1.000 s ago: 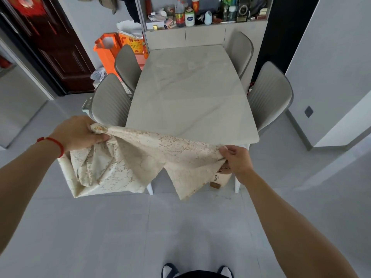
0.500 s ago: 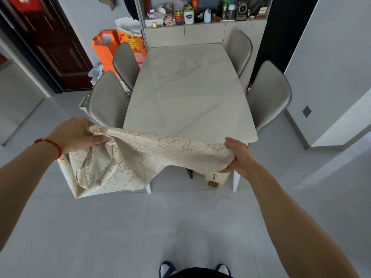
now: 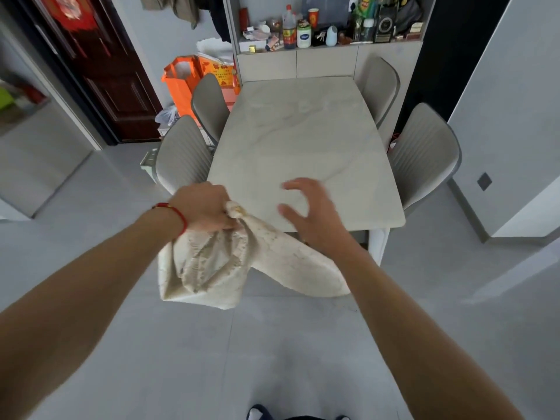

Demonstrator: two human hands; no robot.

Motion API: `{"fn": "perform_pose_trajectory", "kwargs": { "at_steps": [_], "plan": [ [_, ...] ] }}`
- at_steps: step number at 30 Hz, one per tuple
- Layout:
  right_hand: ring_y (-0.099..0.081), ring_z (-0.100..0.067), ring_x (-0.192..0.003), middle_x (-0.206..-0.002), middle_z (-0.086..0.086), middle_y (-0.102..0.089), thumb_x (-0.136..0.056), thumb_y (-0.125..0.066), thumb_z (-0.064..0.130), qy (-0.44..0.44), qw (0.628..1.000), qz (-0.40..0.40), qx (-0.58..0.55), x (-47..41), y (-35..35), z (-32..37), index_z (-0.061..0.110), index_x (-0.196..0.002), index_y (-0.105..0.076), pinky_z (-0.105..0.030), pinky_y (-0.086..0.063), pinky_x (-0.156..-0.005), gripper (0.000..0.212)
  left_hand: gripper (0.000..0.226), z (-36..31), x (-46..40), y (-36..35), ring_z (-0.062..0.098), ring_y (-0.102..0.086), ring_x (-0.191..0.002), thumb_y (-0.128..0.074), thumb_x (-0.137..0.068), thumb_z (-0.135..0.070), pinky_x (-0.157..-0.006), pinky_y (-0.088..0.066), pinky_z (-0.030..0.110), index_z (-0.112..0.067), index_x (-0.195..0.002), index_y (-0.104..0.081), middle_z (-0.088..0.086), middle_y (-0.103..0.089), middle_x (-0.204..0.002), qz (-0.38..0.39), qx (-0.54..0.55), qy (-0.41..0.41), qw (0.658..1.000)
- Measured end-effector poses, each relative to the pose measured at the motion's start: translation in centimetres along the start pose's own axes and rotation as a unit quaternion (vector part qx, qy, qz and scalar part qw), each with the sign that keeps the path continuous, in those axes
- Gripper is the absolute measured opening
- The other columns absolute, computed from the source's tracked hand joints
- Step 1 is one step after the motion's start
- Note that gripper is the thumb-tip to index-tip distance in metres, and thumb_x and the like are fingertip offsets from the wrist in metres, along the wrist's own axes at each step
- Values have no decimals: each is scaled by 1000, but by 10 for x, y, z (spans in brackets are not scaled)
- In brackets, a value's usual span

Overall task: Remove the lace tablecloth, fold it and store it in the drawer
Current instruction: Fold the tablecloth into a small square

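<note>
Cream lace, soft and floppy, hangs in a bunch over the grey tiled floor (image 3: pixel 212 359), close in front of the person. This cream lace tablecloth (image 3: pixel 212 268) is off the desk and is only partly folded. It droops down in the air, just in front of the near edge of the desk.

The left hand (image 3: pixel 203 209), the one with a thin red string on its wrist, holds the top of the cloth. Its grip is tight, with the fingers curled round gathered corners. Most of the cloth hangs straight down below that hand like a bag. One long flap runs down and to the right, under the right arm.

The right hand (image 3: pixel 306 210) holds nothing. Its fingers are spread and a little bent, and it looks blurry. It floats above the near end of the desk, just beside the left hand. The loose flap lies below this hand and a bit nearer the person. So I think the right hand is the one to catch that flap, reaching down and back, to make the next fold.

Behind the hands stands the long pale marble desk (image 3: pixel 303 140). Four grey padded chairs (image 3: pixel 424 153) sit beside it. Farther off is a shelf with bottles and jars (image 3: pixel 303 34). I cannot see which drawer is meant.
</note>
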State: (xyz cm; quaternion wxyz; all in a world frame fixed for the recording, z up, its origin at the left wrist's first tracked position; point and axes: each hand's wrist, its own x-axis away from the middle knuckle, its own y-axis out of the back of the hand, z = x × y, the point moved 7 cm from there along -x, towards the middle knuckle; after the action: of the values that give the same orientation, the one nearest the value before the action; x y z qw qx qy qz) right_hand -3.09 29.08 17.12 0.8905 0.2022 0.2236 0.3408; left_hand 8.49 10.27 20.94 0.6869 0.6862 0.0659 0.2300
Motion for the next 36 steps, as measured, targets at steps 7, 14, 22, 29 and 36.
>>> {"fn": "perform_pose_trajectory", "kwargs": {
  "at_steps": [7, 14, 22, 29, 36],
  "plan": [
    [-71, -5, -99, -128, 9, -70, -92, -77, 30, 25, 988, 150, -25, -7, -30, 43, 33, -145, -54, -22, -56, -93, 58, 33, -26, -11, 0, 22, -65, -68, -73, -76, -50, -56, -43, 29, -23, -66, -57, -2, -63, -67, -3, 35, 0, 999],
    [-70, -2, -88, -98, 13, -76, -95, -63, 8, 58, 996, 71, -20, -16, -26, 33, 21, -110, -75, -15, -53, -79, 23, 54, -23, -9, 14, 18, -66, -62, -76, -65, -69, -60, -53, 37, -16, -78, -72, 2, -73, -68, 14, 181, -5, 983],
    [-66, -25, -102, -107, 0, -73, -98, -52, 6, -135, 966, 102, 193, 6, 36, -102, 24, -112, -69, -29, -50, -78, 28, 47, 65, 13, 77, 0, -63, -55, -82, -62, -72, -55, -48, 16, -27, -72, -74, -16, -70, -61, -279, 451, 49, 847],
    [-69, -2, -107, -117, 19, -73, -84, -79, 37, -48, 982, 159, -96, -53, 5, 4, 41, -128, -64, -19, -59, -85, 47, 57, -34, -24, 69, 9, -29, -45, -79, -89, -37, -50, -28, 24, -2, -52, -52, 2, -36, -50, -219, 392, -55, 892],
    [-35, -9, -53, -58, -1, -43, -95, -72, 33, -2, 998, 1, -57, -65, 31, 8, 3, -73, -57, -25, -31, -53, 40, 45, -12, -25, 70, 7, -41, -41, -80, -86, -44, -46, -32, 12, -4, -65, -74, -6, -50, -47, -222, 361, -38, 905]
  ]
}}
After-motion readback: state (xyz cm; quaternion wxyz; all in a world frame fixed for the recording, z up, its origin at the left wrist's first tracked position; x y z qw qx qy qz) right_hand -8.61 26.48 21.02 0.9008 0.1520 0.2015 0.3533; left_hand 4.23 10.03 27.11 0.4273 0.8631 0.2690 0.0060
